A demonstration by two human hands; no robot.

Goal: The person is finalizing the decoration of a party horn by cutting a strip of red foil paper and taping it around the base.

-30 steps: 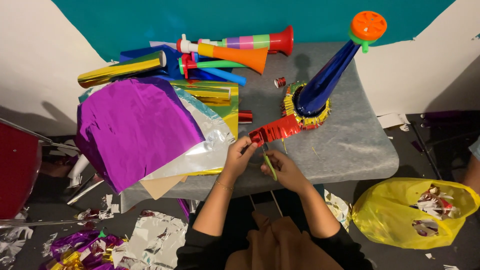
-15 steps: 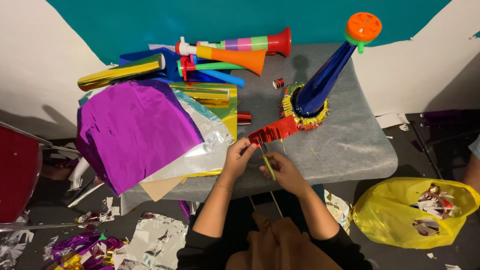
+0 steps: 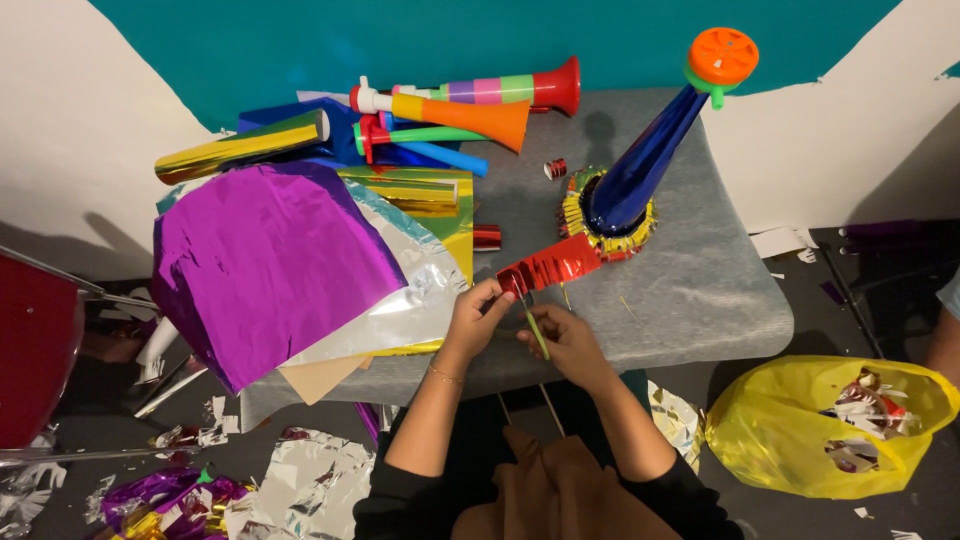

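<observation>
While the left hand [image 3: 478,318] pinches the free end of a red foil strip [image 3: 550,265] between thumb and fingertips, the right hand [image 3: 567,342] closes round a thin green-handled tool [image 3: 537,335], which looks like a pair of scissors, its tip right at that same end. Both hands sit together at the near edge of the grey table [image 3: 700,290]. That strip is shiny and crinkled, a flat ribbon running up and away from the hands to the foot of the blue cone horn [image 3: 640,170], where it meets a fringed collar of gold and red foil [image 3: 610,225]. Blue cone leans off to the right, capped with an orange disc [image 3: 722,55]. Left of the cone lies a big purple foil sheet [image 3: 265,265] over silver and gold sheets [image 3: 420,300]. Behind the cone to the left, coloured plastic horns [image 3: 470,105] lie in a heap beside a gold foil roll [image 3: 240,147]. Down on the floor, right of the cone, a yellow plastic bag [image 3: 790,430] gapes open with red and silver foil scraps [image 3: 865,415] inside.
</observation>
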